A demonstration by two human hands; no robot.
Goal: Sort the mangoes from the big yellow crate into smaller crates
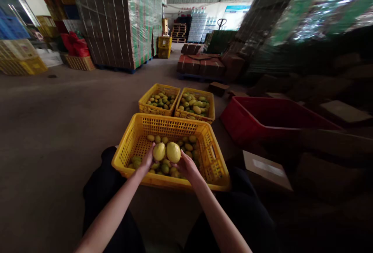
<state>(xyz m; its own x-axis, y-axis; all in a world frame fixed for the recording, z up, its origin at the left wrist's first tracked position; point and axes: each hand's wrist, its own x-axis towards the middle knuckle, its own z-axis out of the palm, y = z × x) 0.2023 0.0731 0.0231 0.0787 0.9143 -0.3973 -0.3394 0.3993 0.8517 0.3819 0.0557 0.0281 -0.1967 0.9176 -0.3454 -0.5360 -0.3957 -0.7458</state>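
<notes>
A yellow plastic crate (129,144) sits on the floor between my knees, partly filled with yellow-green mangoes (186,146). My left hand (146,162) holds a yellow mango (159,151) above the fruit in the crate. My right hand (186,166) holds a second, rounder yellow mango (173,152) right beside it. The two fruits touch or nearly touch. Both hands have their fingers curled round the fruit.
Two smaller yellow crates (159,108) (194,115) of mangoes stand side by side just beyond. A red tub (262,119) lies to the right, with cardboard sheets (266,169) near it. Wrapped pallet stacks (116,20) rise at the back left and right. Bare concrete floor (58,121) spreads left.
</notes>
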